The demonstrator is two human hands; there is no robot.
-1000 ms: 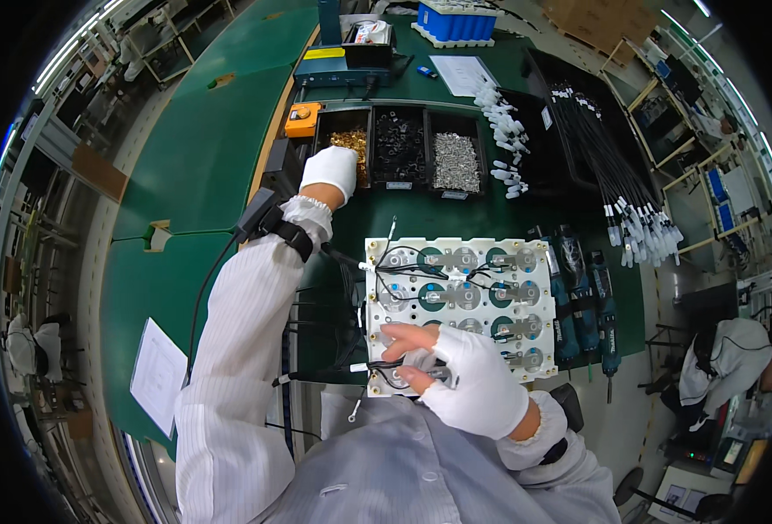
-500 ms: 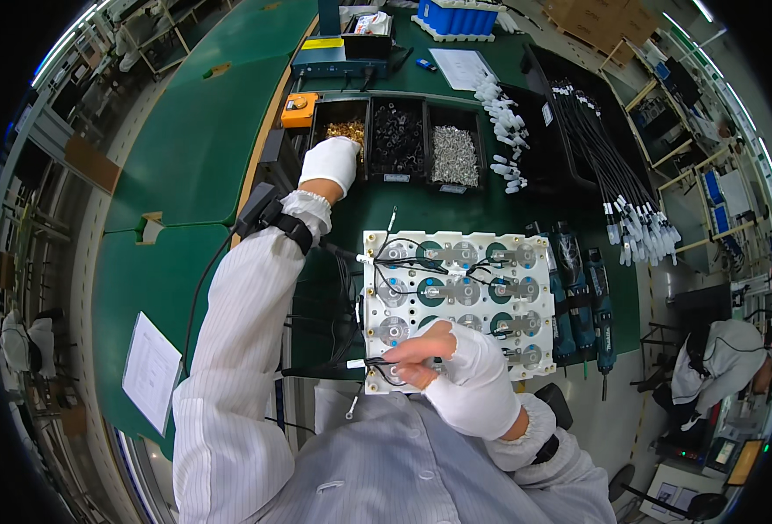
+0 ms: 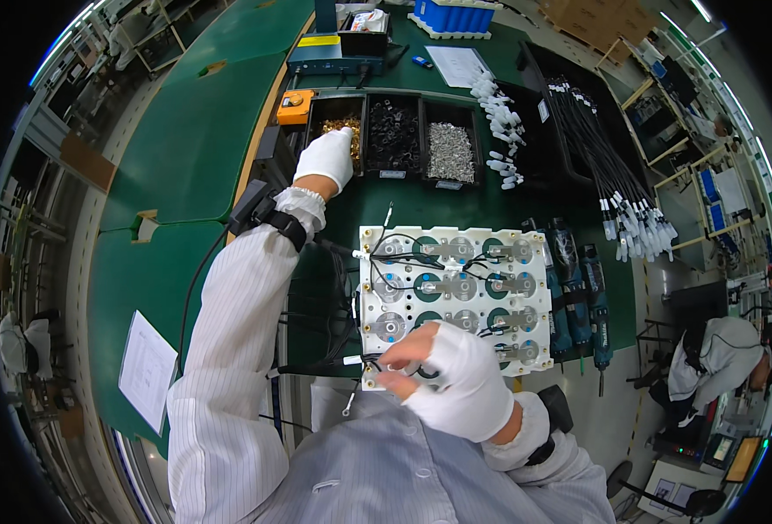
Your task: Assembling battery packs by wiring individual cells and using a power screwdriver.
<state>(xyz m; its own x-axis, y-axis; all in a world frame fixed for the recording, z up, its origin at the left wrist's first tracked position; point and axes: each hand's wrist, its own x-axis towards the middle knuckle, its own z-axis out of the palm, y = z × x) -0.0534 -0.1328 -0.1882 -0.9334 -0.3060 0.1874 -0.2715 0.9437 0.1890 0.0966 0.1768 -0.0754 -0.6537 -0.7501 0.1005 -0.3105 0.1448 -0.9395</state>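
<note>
My left hand (image 3: 326,159), in a white fingertip-less glove, reaches to the bin of small brass-coloured parts (image 3: 340,115). Its fingers are bent closed at the parts; what they hold, if anything, is hidden. My right hand (image 3: 460,375), also gloved with bare fingertips, hovers over the lower left of a white plastic block (image 3: 368,306). Thumb and forefinger stand apart, slightly blurred, beside a bundle of thin black wires with a white sleeve (image 3: 352,360). Metal plates and round openings cover the block. A ring terminal (image 3: 347,410) hangs below its near left corner.
Beside the brass parts stand bins of black parts (image 3: 395,131) and silver parts (image 3: 452,153). Power screwdrivers (image 3: 594,297) lie right of the block. A black crate holds cables (image 3: 582,131) with white ends. An orange box (image 3: 295,106) sits left of the bins. Another person (image 3: 722,367) bends at far right.
My right thumb and forefinger have parted and come off the wire bundle. The left hand stays at the brass-parts bin, its fingers slightly shifted. The whole view has moved a little.
</note>
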